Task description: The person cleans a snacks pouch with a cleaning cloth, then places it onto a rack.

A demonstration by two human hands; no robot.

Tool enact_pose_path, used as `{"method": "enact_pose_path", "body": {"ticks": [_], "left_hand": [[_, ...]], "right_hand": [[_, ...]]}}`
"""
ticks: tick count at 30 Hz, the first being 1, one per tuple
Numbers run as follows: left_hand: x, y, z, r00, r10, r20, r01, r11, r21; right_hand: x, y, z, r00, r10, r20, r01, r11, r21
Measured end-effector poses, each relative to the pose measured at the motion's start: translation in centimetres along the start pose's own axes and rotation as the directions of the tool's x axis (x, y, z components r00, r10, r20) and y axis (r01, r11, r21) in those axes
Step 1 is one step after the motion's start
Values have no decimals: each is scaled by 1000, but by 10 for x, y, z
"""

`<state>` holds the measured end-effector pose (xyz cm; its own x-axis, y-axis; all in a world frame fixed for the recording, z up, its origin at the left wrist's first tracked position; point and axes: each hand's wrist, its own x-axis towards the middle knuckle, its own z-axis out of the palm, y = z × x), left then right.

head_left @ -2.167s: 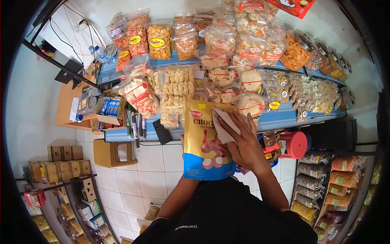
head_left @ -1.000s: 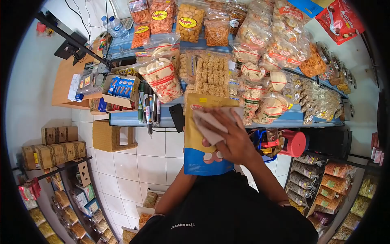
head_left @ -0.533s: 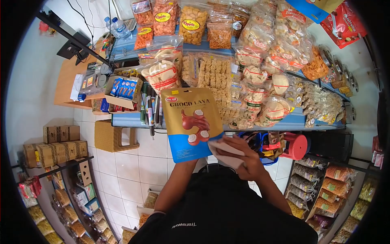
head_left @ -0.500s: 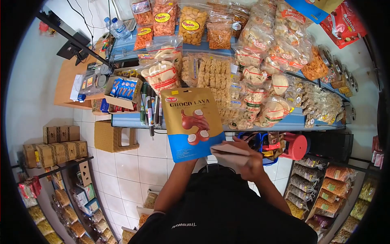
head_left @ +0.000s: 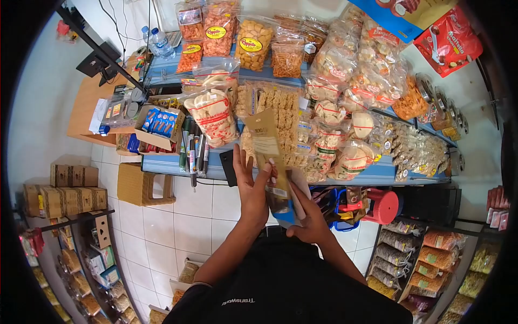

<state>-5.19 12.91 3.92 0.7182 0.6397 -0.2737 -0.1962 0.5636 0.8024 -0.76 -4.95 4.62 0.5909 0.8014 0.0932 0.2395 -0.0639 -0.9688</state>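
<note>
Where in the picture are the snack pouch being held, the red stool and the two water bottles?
snack pouch (head_left: 268, 141): head view, on its tan upper panel.
red stool (head_left: 384, 207): head view, on the round seat.
water bottles (head_left: 157, 41): head view, on the body of the nearer bottle.

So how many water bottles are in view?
2. Both stand side by side at the top left, on the upper blue shelf: one bottle and, just right of it, the other. Snack bags may hide more.
</note>
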Motion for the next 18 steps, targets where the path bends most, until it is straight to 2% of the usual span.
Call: {"method": "enact_pose_path", "body": {"ticks": [2, 4, 5, 6, 7, 9, 10, 13, 14, 18], "left_hand": [[-4, 8, 5, 998, -36, -43, 40, 995, 95], [-1, 5, -5, 999, -49, 0, 49, 997, 55], [2, 4, -11, 998, -55, 22, 55, 998, 34], [5, 4, -17, 999, -12, 52, 7, 996, 90], [9, 6, -24, 995, -38, 95, 40, 999, -22], [16, 7, -36, 980, -73, 186, 117, 964, -238], [15, -5, -40, 959, -199, 202, 259, 906, -336], [12, -28, -36, 974, -211, 78, 224, 897, -380], [13, -32, -34, 978, -196, 74, 209, 891, -402], [17, -24, -32, 943, -187, 277, 330, 648, -687]], "right_hand": [[-6, 7, 6, 994, 97, -44, -96, 995, 34], [-14, 13, 8, 982, 142, -123, -139, 990, 34], [-18, 22, 7, 968, 204, -144, -158, 947, 278], [-24, 36, 4, 951, 270, -148, -162, 848, 505], [-24, 41, 1, 933, 335, -134, -150, 697, 701], [-24, 37, -6, 938, 327, -116, -88, 545, 834], [-21, 34, -7, 941, 321, -104, -58, 458, 887], [-21, 36, 4, 852, 502, -147, -141, 491, 860], [-22, 37, 4, 858, 492, -149, -124, 480, 868], [-27, 22, -8, 831, 503, -237, -84, 535, 840]]}}
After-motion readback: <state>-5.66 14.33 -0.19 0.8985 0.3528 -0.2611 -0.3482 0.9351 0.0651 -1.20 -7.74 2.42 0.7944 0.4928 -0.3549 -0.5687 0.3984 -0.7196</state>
